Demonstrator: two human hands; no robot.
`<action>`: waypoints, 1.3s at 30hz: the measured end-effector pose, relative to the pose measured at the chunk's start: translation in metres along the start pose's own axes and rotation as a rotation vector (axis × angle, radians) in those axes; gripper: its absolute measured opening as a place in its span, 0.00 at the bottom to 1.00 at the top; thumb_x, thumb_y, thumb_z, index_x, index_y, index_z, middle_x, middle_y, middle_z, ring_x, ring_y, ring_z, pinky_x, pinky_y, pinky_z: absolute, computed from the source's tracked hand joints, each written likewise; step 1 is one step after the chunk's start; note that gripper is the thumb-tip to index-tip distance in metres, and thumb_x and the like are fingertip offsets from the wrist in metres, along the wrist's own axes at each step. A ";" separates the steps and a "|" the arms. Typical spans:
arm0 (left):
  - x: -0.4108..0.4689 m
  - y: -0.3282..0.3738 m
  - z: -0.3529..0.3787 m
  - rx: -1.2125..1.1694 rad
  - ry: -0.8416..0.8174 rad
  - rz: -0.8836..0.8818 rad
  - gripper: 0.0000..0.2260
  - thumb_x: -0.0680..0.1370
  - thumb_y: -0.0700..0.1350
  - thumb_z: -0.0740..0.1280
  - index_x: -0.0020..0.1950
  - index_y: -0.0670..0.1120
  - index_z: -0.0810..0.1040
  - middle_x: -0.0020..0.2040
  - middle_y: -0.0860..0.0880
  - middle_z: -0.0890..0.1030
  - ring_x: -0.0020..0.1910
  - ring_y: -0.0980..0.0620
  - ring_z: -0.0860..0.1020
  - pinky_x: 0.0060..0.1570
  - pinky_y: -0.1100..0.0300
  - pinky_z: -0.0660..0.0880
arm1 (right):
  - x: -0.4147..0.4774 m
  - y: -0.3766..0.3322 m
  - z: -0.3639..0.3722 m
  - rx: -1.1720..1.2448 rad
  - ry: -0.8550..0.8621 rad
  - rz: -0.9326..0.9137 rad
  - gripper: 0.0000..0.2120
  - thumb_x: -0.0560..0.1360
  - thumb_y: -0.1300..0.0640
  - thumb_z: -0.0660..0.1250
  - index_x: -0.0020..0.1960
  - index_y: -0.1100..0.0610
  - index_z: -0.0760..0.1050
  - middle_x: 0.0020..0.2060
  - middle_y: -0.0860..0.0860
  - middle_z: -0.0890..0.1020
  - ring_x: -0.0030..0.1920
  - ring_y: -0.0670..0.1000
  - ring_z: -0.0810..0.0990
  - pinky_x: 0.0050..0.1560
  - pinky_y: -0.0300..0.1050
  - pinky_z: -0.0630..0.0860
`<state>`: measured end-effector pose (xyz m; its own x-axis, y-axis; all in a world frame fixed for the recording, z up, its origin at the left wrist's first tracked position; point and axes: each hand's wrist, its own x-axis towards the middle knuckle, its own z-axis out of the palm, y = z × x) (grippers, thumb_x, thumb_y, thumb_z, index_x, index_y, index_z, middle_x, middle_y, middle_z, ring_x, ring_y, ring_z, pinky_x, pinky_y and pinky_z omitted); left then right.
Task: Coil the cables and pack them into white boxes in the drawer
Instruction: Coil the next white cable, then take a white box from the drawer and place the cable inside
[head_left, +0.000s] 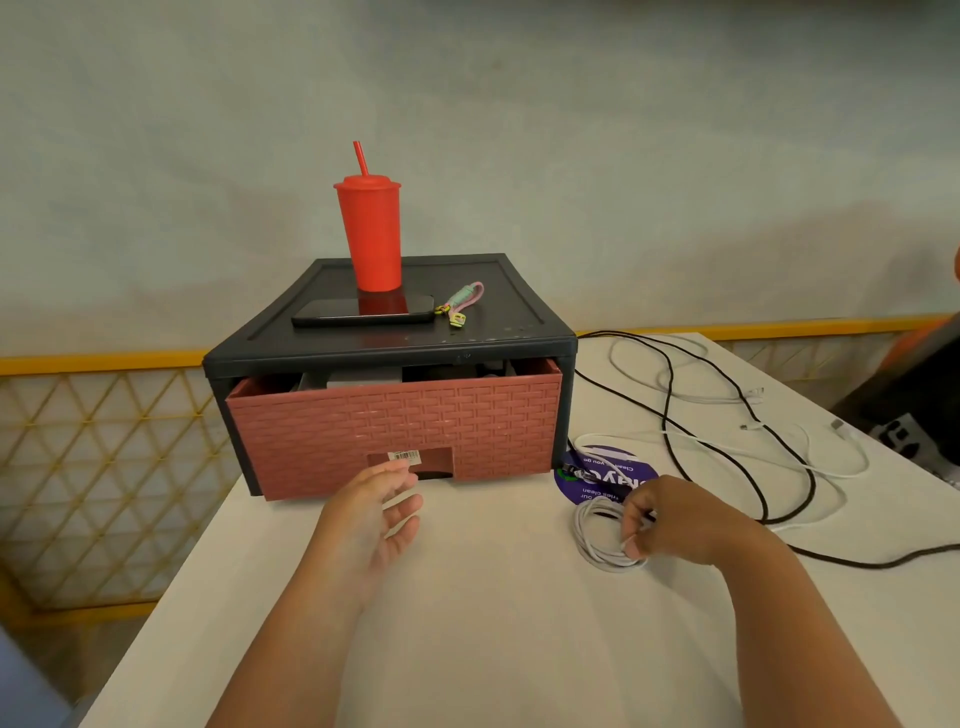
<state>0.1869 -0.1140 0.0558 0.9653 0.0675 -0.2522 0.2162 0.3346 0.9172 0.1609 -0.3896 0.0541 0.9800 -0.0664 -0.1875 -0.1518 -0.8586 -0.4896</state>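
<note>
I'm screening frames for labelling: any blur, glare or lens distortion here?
Head view: wide-angle bowing in the yellow rail; fingers of the left hand smeared, right hand gripping the white coil sharper; phone mirrors the red cup; soft light, faint shadows.

Left hand (379, 512): forearm extended forward, palm turned inward, fingers loosely spread, holding nothing. Right hand (675, 519): knuckles up, fingers curled, pinching a coiled white cable (595, 540).

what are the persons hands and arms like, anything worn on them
Both are bare. The left hand and right hand show no gloves, rings or bracelets, and the forearms carry no sleeves, watch or markings down to the picture's lower edge.
</note>
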 end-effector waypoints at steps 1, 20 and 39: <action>0.001 0.000 -0.001 -0.002 0.001 -0.003 0.06 0.78 0.39 0.63 0.46 0.46 0.78 0.46 0.48 0.79 0.43 0.51 0.77 0.41 0.59 0.73 | 0.000 0.000 -0.001 0.005 0.001 -0.005 0.08 0.66 0.61 0.74 0.36 0.51 0.78 0.43 0.48 0.81 0.45 0.46 0.77 0.41 0.34 0.70; 0.014 0.007 -0.003 -0.497 0.033 -0.161 0.20 0.79 0.51 0.62 0.63 0.38 0.70 0.58 0.40 0.76 0.58 0.45 0.75 0.55 0.53 0.71 | 0.015 -0.058 -0.014 0.499 0.624 -0.178 0.15 0.76 0.55 0.64 0.63 0.50 0.72 0.58 0.47 0.75 0.49 0.47 0.75 0.49 0.41 0.67; 0.005 -0.003 0.012 -0.545 0.157 -0.140 0.21 0.77 0.56 0.62 0.56 0.38 0.69 0.48 0.43 0.75 0.49 0.48 0.76 0.58 0.52 0.71 | 0.075 -0.101 -0.055 0.384 0.666 -0.146 0.13 0.73 0.59 0.69 0.57 0.56 0.80 0.59 0.54 0.79 0.57 0.54 0.77 0.52 0.40 0.68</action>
<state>0.1932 -0.1263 0.0556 0.8909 0.1120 -0.4403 0.1937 0.7831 0.5910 0.2565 -0.3352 0.1362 0.8457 -0.3617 0.3924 0.0696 -0.6542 -0.7531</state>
